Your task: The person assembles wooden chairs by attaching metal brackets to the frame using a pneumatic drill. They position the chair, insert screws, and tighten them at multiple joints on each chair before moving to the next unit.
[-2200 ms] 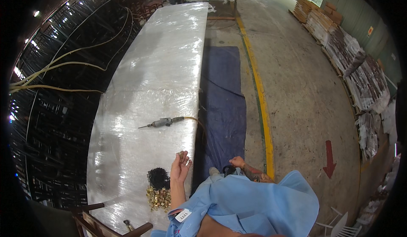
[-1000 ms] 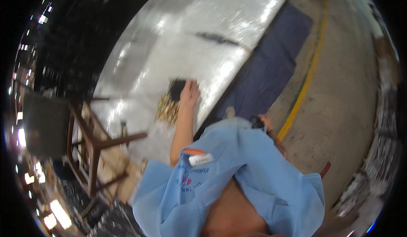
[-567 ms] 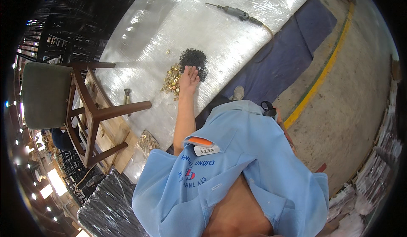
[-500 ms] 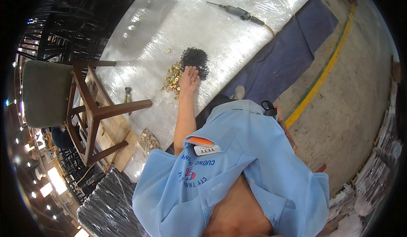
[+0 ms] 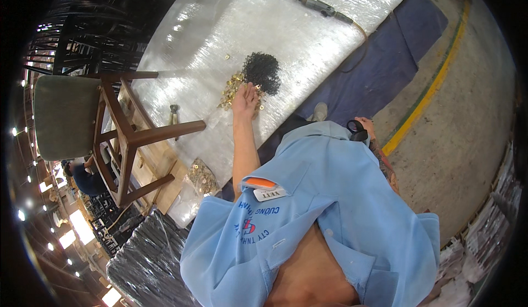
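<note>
Reaching out with left hand (image 5: 245,99) across the plastic-wrapped bench (image 5: 308,37), palm down, fingers loosely spread, resting on the heap of small brass fittings (image 5: 234,90). Not clearly pinching anything; whether a piece is under the fingertips, cannot tell. Brass heap lying near the bench edge, touching a black pile of small parts (image 5: 262,70) just beyond it.

Right hand (image 5: 364,128) hanging low by the hip, off the bench, curled around a small black object (image 5: 357,131); kind too small to tell.

Step in hand, by judgement: picking through or gathering brass pieces, right at the start of a grab. Next move likely calling for closing fingers on a few pieces without dragging black parts in, since the two piles are touching.

Packages and labels:
- Clear plastic bag of brass pieces (image 5: 202,178) lying at the near end of the bench, beside the wooden chair frame (image 5: 129,136).
- White rectangular name tag (image 5: 269,194) clipped to the blue shirt's chest pocket, under an orange tab (image 5: 259,183).
- Round red-and-blue emblem (image 5: 248,225) printed on the shirt below it.
- Yellow floor line (image 5: 434,87) running beside the dark blue mat (image 5: 396,59).

Corded power tool (image 5: 319,4) lying at the far end of the bench, well apart from the hands.
</note>
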`<action>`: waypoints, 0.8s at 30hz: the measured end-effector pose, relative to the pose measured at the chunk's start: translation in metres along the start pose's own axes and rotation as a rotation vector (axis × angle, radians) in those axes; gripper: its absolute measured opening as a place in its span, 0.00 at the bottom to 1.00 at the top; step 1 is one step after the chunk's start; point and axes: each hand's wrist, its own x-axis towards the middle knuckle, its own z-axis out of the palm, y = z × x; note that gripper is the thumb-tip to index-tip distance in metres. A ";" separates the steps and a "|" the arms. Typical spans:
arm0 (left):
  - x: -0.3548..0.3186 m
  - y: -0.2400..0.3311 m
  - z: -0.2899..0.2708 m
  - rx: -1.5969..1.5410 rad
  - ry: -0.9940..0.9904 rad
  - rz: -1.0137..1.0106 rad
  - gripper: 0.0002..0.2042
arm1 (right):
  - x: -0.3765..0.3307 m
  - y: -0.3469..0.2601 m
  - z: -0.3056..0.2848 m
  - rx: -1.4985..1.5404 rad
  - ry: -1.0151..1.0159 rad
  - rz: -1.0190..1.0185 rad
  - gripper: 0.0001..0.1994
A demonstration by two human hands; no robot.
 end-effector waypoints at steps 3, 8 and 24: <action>-0.001 -0.002 -0.009 0.153 0.041 0.083 0.13 | 0.003 0.007 -0.001 0.036 -0.021 -0.015 0.16; 0.009 -0.009 -0.029 0.287 0.138 0.207 0.10 | 0.002 0.017 -0.001 0.053 0.021 -0.010 0.15; 0.031 -0.015 -0.053 0.583 0.231 0.501 0.06 | 0.002 0.036 -0.005 0.229 0.005 -0.066 0.13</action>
